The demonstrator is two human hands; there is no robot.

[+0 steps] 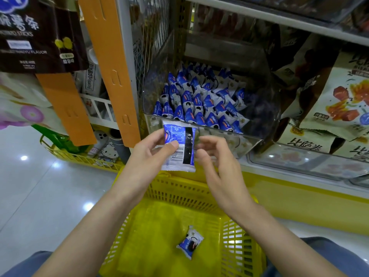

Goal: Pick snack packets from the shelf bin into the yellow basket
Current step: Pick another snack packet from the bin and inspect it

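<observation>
A blue-and-white snack packet hangs above the yellow basket, back side with barcode facing me. My left hand pinches its left edge between thumb and fingers. My right hand hovers just right of the packet with relaxed, spread fingers; whether it touches the packet is unclear. The clear shelf bin behind holds several matching packets. One packet lies on the basket's floor.
Large snack bags fill the shelf to the right. Orange cardboard strips and a dark snack bag hang at left. A second yellow basket with goods stands on the shiny floor. A yellow shelf base runs right.
</observation>
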